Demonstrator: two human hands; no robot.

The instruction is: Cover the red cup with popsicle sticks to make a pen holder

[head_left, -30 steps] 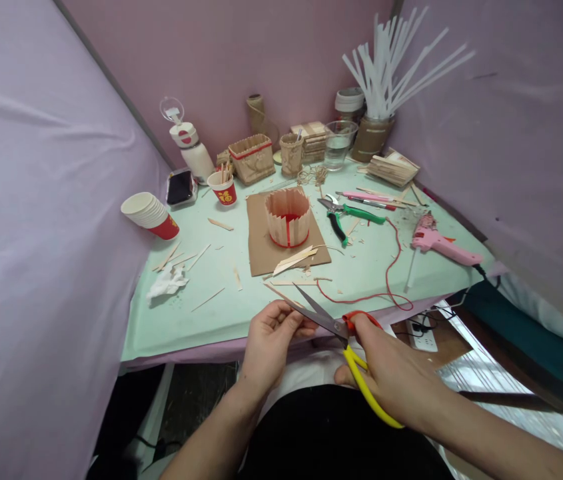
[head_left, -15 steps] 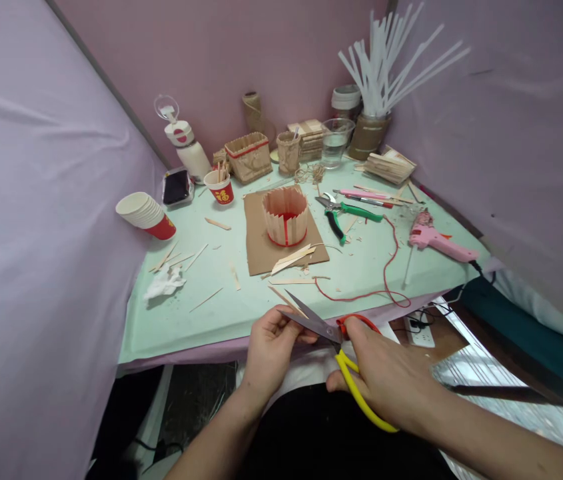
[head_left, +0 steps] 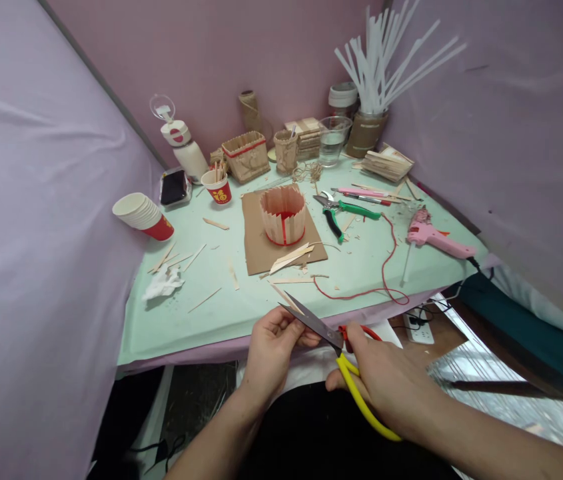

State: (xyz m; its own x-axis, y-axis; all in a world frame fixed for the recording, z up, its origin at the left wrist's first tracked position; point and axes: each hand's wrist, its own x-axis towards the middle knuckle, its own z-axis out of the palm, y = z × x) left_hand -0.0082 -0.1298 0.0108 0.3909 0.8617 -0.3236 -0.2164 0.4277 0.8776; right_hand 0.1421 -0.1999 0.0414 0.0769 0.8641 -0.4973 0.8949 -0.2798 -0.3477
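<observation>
Right now the left hand (head_left: 271, 345) pinches a thin wooden strip (head_left: 280, 292) between thumb and fingers, its far end pointing away from the fingertips. Beside it, the right hand (head_left: 386, 375) curls around the scissors (head_left: 331, 335), their slightly parted blades reaching the strip. Beyond both hands, a slatted container (head_left: 284, 225) stands on cardboard (head_left: 254, 247).

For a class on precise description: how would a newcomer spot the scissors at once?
Find the pale green table, then the right hand by its near edge. That hand holds the scissors, blades slightly parted. One red and one yellow handle set them apart from the green-and-black pliers.
</observation>
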